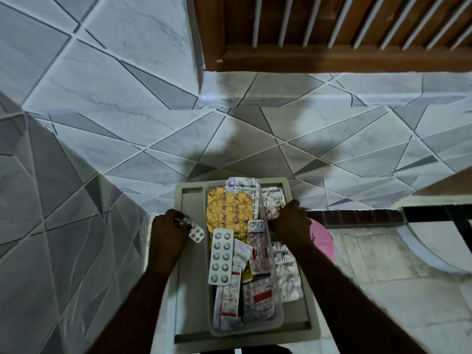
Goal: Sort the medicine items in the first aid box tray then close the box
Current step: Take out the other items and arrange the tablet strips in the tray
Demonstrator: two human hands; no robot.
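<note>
The grey first aid box (189, 297) lies open below me, with a clear tray (277, 297) set in its middle. Several blister strips fill the tray: a crumpled gold one (227, 210), a silver ten-pill strip (221, 256) and red-and-white strips (258, 298). More silver strips (287, 274) lie in the box's right compartment. My left hand (167, 232) pinches a small four-pill strip (196, 234) over the left compartment. My right hand (288, 221) grips the tray's right rim, its fingers curled over the edge.
The box rests on a white surface against grey-and-white tiled walls. A pink round object (321, 241) sits just right of my right hand. A wooden frame with white bars (332, 34) runs across the top right. A dark tile strip (357, 217) lies at right.
</note>
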